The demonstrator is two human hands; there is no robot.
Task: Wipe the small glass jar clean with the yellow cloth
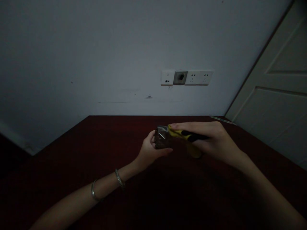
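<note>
My left hand (pixel 150 151) is closed around a small shiny packet (pixel 161 138) of clear, crinkled plastic, held just above the dark red table (pixel 96 150). My right hand (pixel 211 139) grips a yellow and black tool (pixel 184 135), perhaps a utility knife. Its yellow tip rests against the top of the packet. Two bracelets (pixel 105 187) circle my left wrist. The room is dim, and what is inside the packet is too dark to make out.
A pale wall rises behind the table, with a row of wall sockets and a switch (pixel 186 77) above the table's far edge. A white panelled door (pixel 275 95) stands at the right. A thin strip (pixel 222 120) lies at the table's far right corner.
</note>
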